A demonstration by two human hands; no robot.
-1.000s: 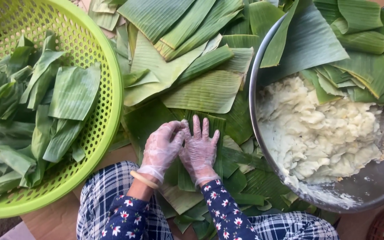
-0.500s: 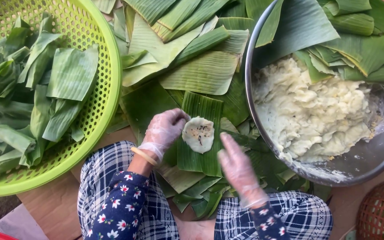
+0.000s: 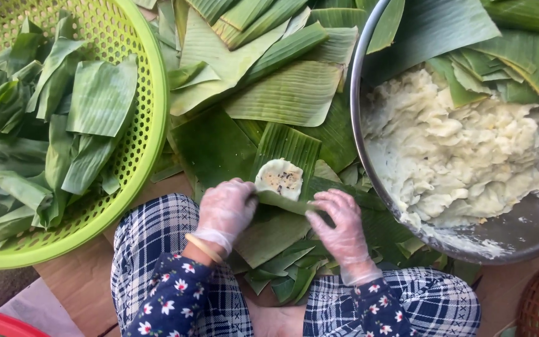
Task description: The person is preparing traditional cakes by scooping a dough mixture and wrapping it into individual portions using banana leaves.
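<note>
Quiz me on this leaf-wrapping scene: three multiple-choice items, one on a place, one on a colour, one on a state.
1. Where does the dough patty lie?
A. on a banana leaf strip
B. in the basket
C. on the person's knee

2. What colour is the basket?
A. red
B. lime green
C. blue

3. What state is the leaf's near edge in?
A. lying flat
B. torn off
C. lifted by the left hand and right hand

Answers:
1 A, the patty rests on the strip.
2 B, its mesh rim is lime green.
3 C, both gloved hands pinch the folded edge.
</note>
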